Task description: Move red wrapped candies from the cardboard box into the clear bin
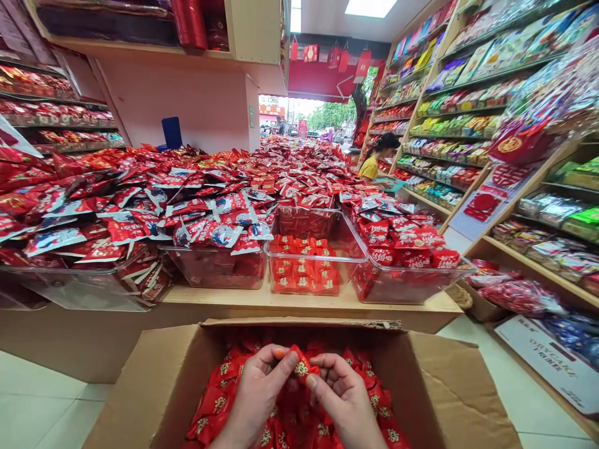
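Note:
A small red candy packet [302, 369] with a gold emblem is held between my two hands over an open cardboard box [171, 380]. The thumb and fingers of my left hand [259, 386] pinch its left end. On its right end, my right hand [341, 390] is closed with thumb and fingertips. Many more red packets [219, 405] of the same look fill the box below. Behind the box, a clear plastic bin [316, 254] holds similar packets laid in neat rows, their gold emblems facing up.
Left and right of that bin, clear bins [213, 268] heaped with red and white snack packets line a wooden ledge [299, 304]. Stocked shelves [449, 125] run along the right. A person in a yellow top [369, 167] is farther back. A white carton [552, 362] stands at lower right.

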### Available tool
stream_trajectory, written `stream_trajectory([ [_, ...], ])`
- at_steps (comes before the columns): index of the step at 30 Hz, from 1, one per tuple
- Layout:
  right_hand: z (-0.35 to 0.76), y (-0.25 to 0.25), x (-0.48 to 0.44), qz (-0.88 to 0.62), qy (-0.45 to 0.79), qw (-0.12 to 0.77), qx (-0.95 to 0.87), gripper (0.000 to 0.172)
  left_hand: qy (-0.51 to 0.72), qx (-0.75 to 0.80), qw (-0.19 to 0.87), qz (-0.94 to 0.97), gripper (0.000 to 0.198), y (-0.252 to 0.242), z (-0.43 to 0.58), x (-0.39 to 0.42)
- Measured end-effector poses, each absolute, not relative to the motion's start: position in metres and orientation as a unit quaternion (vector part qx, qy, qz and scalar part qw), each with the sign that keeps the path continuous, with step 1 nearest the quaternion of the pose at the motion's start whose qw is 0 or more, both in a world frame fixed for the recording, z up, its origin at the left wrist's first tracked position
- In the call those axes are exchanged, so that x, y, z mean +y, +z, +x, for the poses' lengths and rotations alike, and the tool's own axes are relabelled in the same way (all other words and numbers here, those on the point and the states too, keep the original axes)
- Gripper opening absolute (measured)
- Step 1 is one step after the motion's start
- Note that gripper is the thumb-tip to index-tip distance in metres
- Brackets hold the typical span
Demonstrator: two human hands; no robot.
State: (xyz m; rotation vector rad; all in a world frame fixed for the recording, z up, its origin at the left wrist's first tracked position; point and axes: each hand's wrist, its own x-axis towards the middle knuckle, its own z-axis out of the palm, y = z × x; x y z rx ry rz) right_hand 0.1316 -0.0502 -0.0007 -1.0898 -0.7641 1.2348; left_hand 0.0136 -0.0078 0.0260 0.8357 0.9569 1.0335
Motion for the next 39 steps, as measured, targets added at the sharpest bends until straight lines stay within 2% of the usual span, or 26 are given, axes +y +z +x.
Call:
stream_trajectory([
  [6, 0.131, -0.006, -0.049, -0.476, 0.537, 0.614, -0.329, 0.026, 0.437, 0.377, 0.776, 0.253, 0.024, 0.025, 0.023, -0.018],
  [10, 0.132, -0.005, -0.051, -0.495, 0.464, 0.647, -0.349, 0.023, 0.447, 0.41, 0.719, 0.34, 0.025, 0.02, 0.019, -0.015],
  [13, 0.133, -0.002, -0.051, -0.504, 0.422, 0.648, -0.384, 0.039, 0.403, 0.378, 0.7, 0.452, 0.022, 0.015, 0.015, -0.014],
  [14, 0.134, -0.001, -0.051, -0.502, 0.412, 0.643, -0.406, 0.039, 0.397, 0.366, 0.697, 0.471, 0.022, 0.013, 0.015, -0.014],
  [16, 0.135, 0.0, -0.049, -0.495, 0.404, 0.635, -0.435, 0.025, 0.406, 0.364, 0.69, 0.477, 0.026, 0.01, 0.015, -0.013],
  [18, 0.137, 0.001, -0.048, -0.5, 0.42, 0.638, -0.408, 0.019, 0.412, 0.377, 0.693, 0.456, 0.03, 0.01, 0.015, -0.012],
  [22, 0.143, 0.002, -0.044, -0.492, 0.508, 0.637, -0.307, 0.024, 0.396, 0.422, 0.705, 0.409, 0.024, 0.014, 0.016, -0.01],
  [28, 0.144, -0.008, -0.042, -0.389, 0.597, 0.668, -0.216, 0.025, 0.406, 0.471, 0.681, 0.388, 0.023, 0.023, 0.014, -0.009],
  [32, 0.141, -0.01, -0.044, -0.442, 0.528, 0.669, -0.278, 0.024, 0.397, 0.435, 0.652, 0.477, 0.016, 0.02, 0.011, -0.005],
  [35, 0.139, -0.005, -0.046, -0.471, 0.471, 0.67, -0.329, 0.023, 0.402, 0.402, 0.682, 0.461, 0.023, 0.016, 0.011, -0.005],
  [39, 0.138, -0.002, -0.046, -0.48, 0.507, 0.661, -0.276, 0.023, 0.395, 0.431, 0.706, 0.4, 0.02, 0.015, 0.012, -0.005],
])
